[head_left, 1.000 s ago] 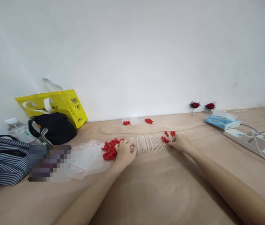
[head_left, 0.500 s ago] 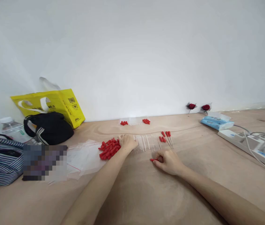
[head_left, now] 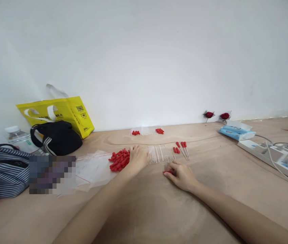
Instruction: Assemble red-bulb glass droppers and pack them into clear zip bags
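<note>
My right hand [head_left: 180,174] rests low over the table with its fingers curled in a pinch on a red rubber dropper bulb [head_left: 168,172]. My left hand [head_left: 139,158] is between a pile of red dropper bulbs [head_left: 119,161] and a row of thin glass dropper tubes [head_left: 161,154]. Its fingers are bent downward at the left end of the row, and whatever is between the fingertips is hidden. Right of the row lie a few loose bulbs [head_left: 176,150] and droppers with red bulbs on glass tubes [head_left: 185,150].
Clear plastic bags [head_left: 93,169] lie left of the pile. Bagged red bulbs [head_left: 135,133] are by the wall. At left are a yellow bag [head_left: 82,117], black pouch [head_left: 62,139] and striped bag [head_left: 8,173]. At right are a tissue pack [head_left: 236,132] and power strip [head_left: 281,162].
The view has shifted slightly. My left hand has stayed by the pile and the tubes, its fingers now more bent over. My right hand still pinches the red bulb in nearly the same spot.
</note>
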`<state>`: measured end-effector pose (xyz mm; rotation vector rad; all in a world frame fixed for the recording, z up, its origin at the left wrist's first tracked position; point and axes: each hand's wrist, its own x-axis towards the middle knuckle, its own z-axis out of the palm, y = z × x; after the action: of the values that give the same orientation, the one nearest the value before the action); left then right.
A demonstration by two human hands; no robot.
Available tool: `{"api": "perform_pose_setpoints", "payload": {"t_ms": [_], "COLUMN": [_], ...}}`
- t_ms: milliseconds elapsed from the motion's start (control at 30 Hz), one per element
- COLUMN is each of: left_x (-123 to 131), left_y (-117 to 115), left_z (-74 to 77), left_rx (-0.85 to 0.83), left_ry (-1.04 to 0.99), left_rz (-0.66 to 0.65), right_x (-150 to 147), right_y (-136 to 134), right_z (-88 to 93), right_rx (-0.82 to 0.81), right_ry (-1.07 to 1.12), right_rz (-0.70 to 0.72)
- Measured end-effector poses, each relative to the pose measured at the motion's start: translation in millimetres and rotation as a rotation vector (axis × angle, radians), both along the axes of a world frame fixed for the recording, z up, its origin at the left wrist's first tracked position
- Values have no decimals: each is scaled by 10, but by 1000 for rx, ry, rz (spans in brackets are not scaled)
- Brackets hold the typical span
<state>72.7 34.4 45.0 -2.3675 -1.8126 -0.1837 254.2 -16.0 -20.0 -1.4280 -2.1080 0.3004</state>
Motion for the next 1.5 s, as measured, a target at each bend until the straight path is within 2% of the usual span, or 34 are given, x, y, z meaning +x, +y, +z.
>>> {"api": "perform_pose_setpoints", "payload": {"t_ms": [133,233,300,500,633,867,1000,1167,1300,1500], "left_x": [-293,-453,-496,-422,-345,-339,-358,-360,-361,-358], "left_y": [-401,-532,-555,-544,-509,-495,-501,-506,-520,-538], "left_z": [-214,-384,-431,-447,-497,-527,-527,-509,-500,-530], "left_rx": [65,128,142,-16,-81,-46,-18,20,56,90], "left_ry": [21,25,16,-275,-404,-480,-509,-516,-513,-533], "left_rz": [-248,-306,-338,-390,-332,-306,-330,-403,-477,-586], "right_x": [-1,-25,-48,-106,-125,-183,-204,-212,-212,-190], "right_y": [-9,5,30,116,121,88,62,29,23,34], "right_z": [0,-6,-23,-77,-70,-23,-12,3,2,-1], "right_rx": [36,30,21,23,19,-27,-23,-19,48,101], "right_ry": [37,66,85,177,206,287,291,283,229,170], "right_rz": [33,72,115,335,371,313,335,347,348,451]}}
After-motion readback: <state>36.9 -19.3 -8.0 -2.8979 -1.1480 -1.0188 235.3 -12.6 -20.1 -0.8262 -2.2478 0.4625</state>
